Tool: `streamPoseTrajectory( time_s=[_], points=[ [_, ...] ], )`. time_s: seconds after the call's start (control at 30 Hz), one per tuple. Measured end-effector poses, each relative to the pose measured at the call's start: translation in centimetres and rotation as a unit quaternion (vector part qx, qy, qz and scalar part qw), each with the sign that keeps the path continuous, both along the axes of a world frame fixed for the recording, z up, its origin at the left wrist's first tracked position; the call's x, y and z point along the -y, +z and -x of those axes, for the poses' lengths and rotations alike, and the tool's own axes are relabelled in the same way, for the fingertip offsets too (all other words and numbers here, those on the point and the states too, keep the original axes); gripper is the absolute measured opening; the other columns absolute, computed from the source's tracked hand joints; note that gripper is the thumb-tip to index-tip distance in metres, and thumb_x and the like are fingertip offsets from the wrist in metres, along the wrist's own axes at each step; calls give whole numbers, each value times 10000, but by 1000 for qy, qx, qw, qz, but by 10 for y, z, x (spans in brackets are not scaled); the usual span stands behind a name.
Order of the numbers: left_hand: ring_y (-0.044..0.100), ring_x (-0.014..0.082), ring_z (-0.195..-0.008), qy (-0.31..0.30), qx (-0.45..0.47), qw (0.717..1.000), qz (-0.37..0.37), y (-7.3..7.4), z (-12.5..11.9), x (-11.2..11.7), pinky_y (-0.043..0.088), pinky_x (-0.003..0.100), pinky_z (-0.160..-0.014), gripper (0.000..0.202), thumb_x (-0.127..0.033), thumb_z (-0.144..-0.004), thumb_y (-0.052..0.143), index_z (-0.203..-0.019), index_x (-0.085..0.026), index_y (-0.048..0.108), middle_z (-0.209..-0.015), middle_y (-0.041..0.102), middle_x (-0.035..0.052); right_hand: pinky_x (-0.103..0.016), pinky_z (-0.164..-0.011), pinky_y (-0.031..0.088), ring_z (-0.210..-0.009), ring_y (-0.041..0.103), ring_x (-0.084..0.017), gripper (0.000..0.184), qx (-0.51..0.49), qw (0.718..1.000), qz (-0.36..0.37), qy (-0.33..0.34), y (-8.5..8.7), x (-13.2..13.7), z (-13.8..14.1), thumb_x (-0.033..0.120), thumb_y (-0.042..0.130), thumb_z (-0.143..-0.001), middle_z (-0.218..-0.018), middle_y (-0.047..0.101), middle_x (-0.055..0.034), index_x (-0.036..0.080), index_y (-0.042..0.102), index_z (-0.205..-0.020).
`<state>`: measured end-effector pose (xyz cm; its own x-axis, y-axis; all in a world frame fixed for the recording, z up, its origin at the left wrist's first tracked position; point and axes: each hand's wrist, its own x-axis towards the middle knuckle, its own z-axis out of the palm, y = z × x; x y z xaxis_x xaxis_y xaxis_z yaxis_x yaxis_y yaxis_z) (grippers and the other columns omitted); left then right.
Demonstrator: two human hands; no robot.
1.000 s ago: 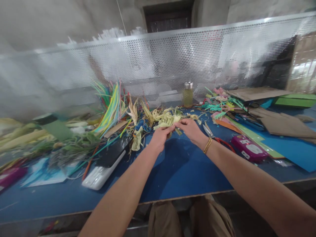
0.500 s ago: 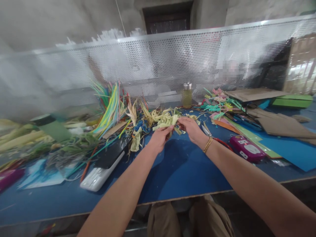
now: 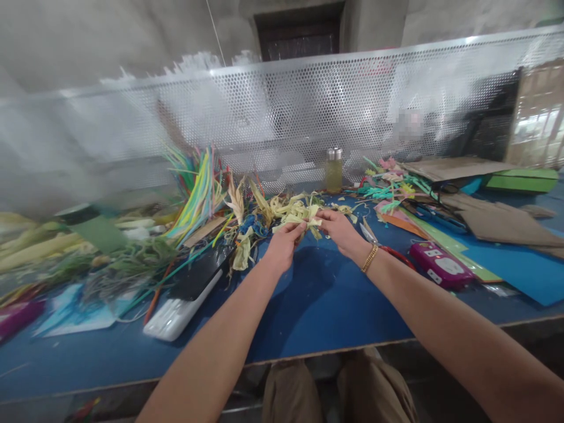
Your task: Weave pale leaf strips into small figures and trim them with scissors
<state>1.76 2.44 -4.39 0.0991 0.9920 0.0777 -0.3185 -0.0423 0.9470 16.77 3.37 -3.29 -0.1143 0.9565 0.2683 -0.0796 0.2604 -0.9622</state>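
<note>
Soft, even daylight, moderately bright, falls from above and ahead. The perforated silver metal screen [image 3: 308,106] catches most of it and washes out in pale patches. A faint, soft-edged shadow lies on the blue matte surface [image 3: 317,305] under the left hand [image 3: 282,244] and right hand [image 3: 341,230]. Focus is sharpest at centre, on the pale yellow husk strips [image 3: 304,218] in their grip. The left third smears into blur, and the dark-capped green bottle [image 3: 94,230] there is indistinct. Wide-angle distortion bows the screen's top edge and stretches the forearms.

The left hand [image 3: 282,244] and right hand [image 3: 341,232] have shifted slightly toward 12 o'clock, and the pale yellow strips [image 3: 308,222] pinched in their fingers [image 3: 296,229] are now bunched tighter.
</note>
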Motion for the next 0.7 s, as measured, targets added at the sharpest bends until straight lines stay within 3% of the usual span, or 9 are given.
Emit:
streamPoseTrajectory(
  time_s=[0.17, 0.47, 0.7],
  points=[
    [345, 65, -516, 31, -27, 998, -46, -1, 2, -4, 237, 242, -517, 263, -329, -601, 816, -678, -164, 626, -588, 504, -47, -265, -567, 282, -577, 353, -94, 377, 65, 997, -30, 9, 1, 4, 1, 521, 690, -683, -575, 441, 55, 175, 547, -642],
    [529, 112, -702, 12, -64, 996, -54, 1, 2, 1, 384, 249, -700, 259, -271, -579, 825, -793, -177, 714, -774, 654, 8, -264, -598, 344, -597, 430, -96, 391, -7, 999, 26, -22, -1, 0, 1, 493, 755, -608, -626, 531, 37, 172, 540, -665],
    [498, 121, -637, 3, -98, 994, -56, 3, 3, 1, 365, 259, -654, 219, -342, -623, 798, -754, -177, 738, -636, 610, -1, -256, -576, 319, -573, 395, -83, 343, -25, 1000, 6, 7, -2, 1, 1, 432, 756, -606, -604, 508, 49, 172, 537, -647]
  ],
)
